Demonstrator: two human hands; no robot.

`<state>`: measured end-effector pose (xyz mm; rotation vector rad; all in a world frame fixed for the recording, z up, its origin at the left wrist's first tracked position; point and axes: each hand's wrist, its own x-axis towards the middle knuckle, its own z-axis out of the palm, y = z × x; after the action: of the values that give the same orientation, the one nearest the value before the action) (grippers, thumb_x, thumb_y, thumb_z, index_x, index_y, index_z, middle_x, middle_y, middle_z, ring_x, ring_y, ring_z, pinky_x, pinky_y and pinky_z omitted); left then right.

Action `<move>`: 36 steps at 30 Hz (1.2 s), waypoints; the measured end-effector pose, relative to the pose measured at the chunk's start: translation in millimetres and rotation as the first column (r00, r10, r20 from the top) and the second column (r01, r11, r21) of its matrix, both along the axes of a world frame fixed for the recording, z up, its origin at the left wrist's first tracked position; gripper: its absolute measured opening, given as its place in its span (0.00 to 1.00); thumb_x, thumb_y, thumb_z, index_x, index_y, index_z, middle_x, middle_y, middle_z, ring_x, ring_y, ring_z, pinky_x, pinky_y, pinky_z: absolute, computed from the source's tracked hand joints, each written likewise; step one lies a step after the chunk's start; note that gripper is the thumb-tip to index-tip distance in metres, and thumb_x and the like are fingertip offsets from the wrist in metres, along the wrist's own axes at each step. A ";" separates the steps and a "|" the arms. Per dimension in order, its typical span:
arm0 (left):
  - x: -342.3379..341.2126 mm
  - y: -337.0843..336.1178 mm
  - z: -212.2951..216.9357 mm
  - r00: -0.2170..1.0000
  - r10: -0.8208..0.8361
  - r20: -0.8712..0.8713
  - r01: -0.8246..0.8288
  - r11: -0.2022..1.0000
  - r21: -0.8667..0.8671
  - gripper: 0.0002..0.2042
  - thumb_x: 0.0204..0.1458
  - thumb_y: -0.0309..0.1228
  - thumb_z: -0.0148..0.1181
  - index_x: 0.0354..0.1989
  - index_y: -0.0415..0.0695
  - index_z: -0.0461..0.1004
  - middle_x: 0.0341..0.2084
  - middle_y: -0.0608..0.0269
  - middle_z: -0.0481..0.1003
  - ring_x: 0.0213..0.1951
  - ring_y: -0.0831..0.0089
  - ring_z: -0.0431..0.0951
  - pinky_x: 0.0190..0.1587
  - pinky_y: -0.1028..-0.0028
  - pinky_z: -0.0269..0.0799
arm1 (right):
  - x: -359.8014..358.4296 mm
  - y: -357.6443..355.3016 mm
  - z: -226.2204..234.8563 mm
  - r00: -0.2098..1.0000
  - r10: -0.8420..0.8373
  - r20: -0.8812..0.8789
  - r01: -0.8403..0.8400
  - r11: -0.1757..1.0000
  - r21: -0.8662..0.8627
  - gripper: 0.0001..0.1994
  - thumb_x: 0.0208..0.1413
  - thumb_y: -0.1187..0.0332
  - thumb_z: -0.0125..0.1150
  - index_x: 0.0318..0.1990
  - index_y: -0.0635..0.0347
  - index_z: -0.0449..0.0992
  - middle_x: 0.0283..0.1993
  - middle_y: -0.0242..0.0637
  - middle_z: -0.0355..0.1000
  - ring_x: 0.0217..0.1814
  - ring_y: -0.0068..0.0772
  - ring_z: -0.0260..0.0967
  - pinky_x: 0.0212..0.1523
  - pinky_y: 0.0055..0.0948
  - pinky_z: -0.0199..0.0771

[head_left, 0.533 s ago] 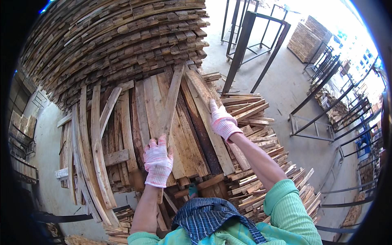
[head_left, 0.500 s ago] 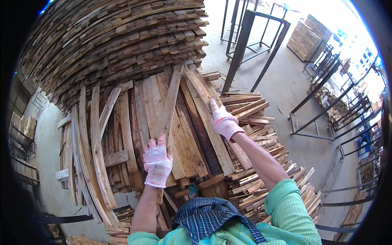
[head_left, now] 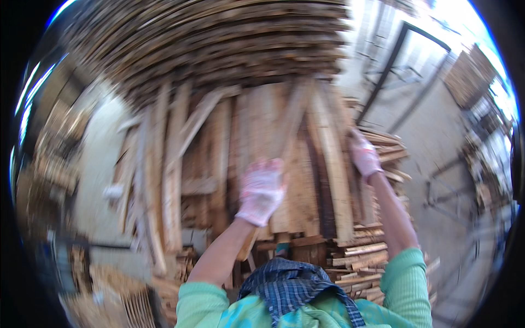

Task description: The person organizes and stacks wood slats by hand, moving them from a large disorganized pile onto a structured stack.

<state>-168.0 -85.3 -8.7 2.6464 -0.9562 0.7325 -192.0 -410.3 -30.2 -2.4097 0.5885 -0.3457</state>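
My left hand point(head_left: 261, 191), in a pinkish-white knit glove, is closed over a narrow wooden plank point(head_left: 295, 112) that slants across the other boards. The plank runs under the palm and its near end point(head_left: 249, 244) shows below the wrist. Farther right, my right hand point(head_left: 365, 154), gloved alike, is closed on the outer edge of a board point(head_left: 340, 117) at the right side of the pile; its fingertips are blurred. Between the hands lie wide pale boards point(head_left: 332, 164) and a dark, bark-brown one point(head_left: 322, 188).
A tall stack of boards point(head_left: 219, 44) rises at the far side. Loose bent planks point(head_left: 174, 208) lie on the left. Short sticks point(head_left: 363, 254) are piled at the right and near side. A dark metal frame point(head_left: 385, 71) stands on the concrete floor point(head_left: 421, 136) at right.
The whole view has swung, so the pile sits farther right and is blurred. My right hand has moved outward to the pile's right edge; my left hand stays on the slanting plank.
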 end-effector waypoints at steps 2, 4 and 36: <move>-0.6 -7.2 11.8 0.987 0.061 -0.148 -0.053 0.997 0.058 0.19 0.58 0.44 0.59 0.52 0.45 0.72 0.43 0.50 0.75 0.45 0.51 0.77 0.47 0.53 0.74 | 1.3 -21.3 -18.2 0.997 0.039 0.072 -0.047 0.992 0.114 0.21 0.69 0.59 0.49 0.67 0.48 0.69 0.62 0.47 0.74 0.64 0.50 0.71 0.62 0.39 0.70; 1.0 -20.3 35.6 0.897 0.137 -0.420 -0.085 0.987 0.139 0.21 0.58 0.43 0.58 0.57 0.46 0.69 0.48 0.48 0.73 0.50 0.50 0.75 0.51 0.52 0.73 | -3.7 -58.1 -45.4 0.990 0.077 0.121 -0.082 0.996 0.033 0.22 0.69 0.58 0.48 0.68 0.47 0.68 0.62 0.47 0.74 0.66 0.48 0.69 0.63 0.36 0.68; -32.2 139.4 113.8 0.356 -0.657 -0.664 -0.265 0.611 -0.746 0.38 0.50 0.27 0.70 0.70 0.46 0.58 0.63 0.57 0.61 0.58 0.66 0.70 0.61 0.68 0.74 | 25.9 261.0 76.0 0.911 0.246 0.332 -0.358 0.069 0.931 0.43 0.67 0.49 0.57 0.77 0.54 0.38 0.43 0.39 0.74 0.41 0.32 0.75 0.43 0.36 0.82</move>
<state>-200.3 54.1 105.1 1.5391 -0.4211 -0.4481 -166.1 -149.3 45.8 -1.0579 0.0954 0.1569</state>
